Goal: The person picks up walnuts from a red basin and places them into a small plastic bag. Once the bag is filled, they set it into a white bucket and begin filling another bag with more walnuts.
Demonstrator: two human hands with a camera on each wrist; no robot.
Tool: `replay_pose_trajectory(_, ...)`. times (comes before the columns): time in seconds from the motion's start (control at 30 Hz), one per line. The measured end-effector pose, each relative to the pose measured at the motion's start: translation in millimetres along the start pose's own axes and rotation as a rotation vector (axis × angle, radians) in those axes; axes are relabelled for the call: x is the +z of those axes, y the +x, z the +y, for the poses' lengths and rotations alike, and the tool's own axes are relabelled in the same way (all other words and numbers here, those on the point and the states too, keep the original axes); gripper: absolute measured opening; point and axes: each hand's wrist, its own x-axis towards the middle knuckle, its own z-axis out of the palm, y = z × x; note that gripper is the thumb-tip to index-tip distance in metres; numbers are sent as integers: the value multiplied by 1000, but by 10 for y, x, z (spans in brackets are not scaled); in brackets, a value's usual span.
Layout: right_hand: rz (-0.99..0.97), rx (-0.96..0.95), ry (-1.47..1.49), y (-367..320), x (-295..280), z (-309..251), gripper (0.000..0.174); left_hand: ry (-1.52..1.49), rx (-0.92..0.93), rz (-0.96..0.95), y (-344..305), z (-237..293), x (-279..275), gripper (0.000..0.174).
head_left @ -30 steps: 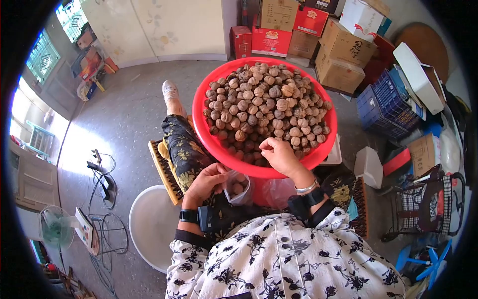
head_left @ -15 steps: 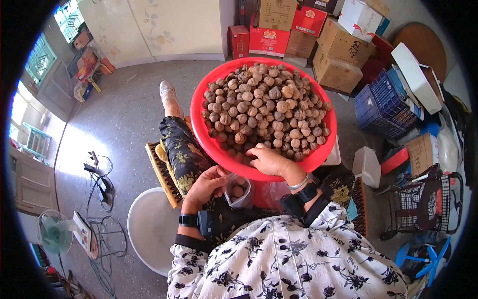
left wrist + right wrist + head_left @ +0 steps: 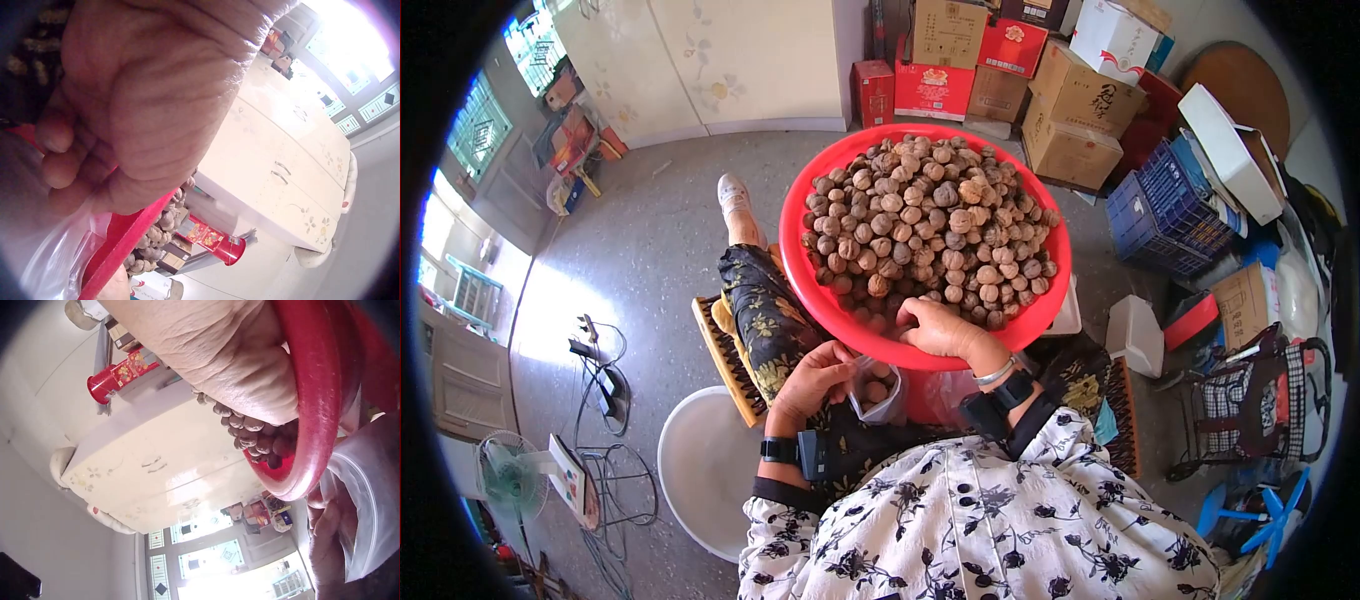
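Observation:
A wide red basin heaped with walnuts sits in front of the person. Over its near rim reaches the right hand, back upward, its fingertips down among the walnuts along the near inside wall. Whether these fingers hold a walnut I cannot tell. Just below the rim, the left hand pinches the edge of a clear plastic bag with several walnuts in it. In the right wrist view the bag shows a zip-type strip near its mouth, beside the basin's rim.
A white tub stands on the floor at the left, near cables and a fan. Stacked cartons, a blue crate and a checked trolley bag line the right side.
The right hand has moved left and lower along the near rim, its fingers going down into the walnuts. The left hand keeps its grip on the bag.

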Motion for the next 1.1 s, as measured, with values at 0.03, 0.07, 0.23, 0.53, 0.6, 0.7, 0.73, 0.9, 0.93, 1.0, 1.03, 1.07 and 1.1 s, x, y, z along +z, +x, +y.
replay_pose_trajectory(0.03,1,-2,0,-3,-5,-9,30,-6,1,2,-7,12,9,8)
replay_pose_trajectory(0.07,-16,23,56,-8,-12,-17,31,-4,2,2,-8,13,8,8)
replay_pose_trajectory(0.23,84,-98,-113,38,109,171,33,-13,5,24,-9,24,30,9)
replay_pose_trajectory(0.53,33,123,1135,-110,-117,10,23,10,4,-13,26,-32,-34,5)
replay_pose_trajectory(0.6,33,57,1054,-149,-131,-41,24,-4,5,16,31,-38,-9,7)
replay_pose_trajectory(0.7,45,-5,947,-234,-142,-146,28,-14,4,47,35,-36,5,8)
replay_pose_trajectory(0.73,63,-8,922,-271,-165,-216,31,-6,4,44,39,-46,-5,8)
replay_pose_trajectory(0.9,5,-163,840,-361,-164,-398,26,14,10,53,25,-7,6,6)
replay_pose_trajectory(0.93,5,-161,842,-390,-173,-440,26,14,8,53,25,-13,4,6)
replay_pose_trajectory(1.0,-100,-272,666,-444,-190,-515,26,14,10,49,27,-18,5,6)
replay_pose_trajectory(1.03,-83,-315,577,-446,-174,-517,23,15,7,48,24,-19,7,6)
replay_pose_trajectory(1.07,-82,-313,578,-454,-176,-516,23,17,11,45,21,-22,9,6)
replay_pose_trajectory(1.1,-27,-251,572,-453,-187,-519,21,20,17,43,19,-19,7,6)
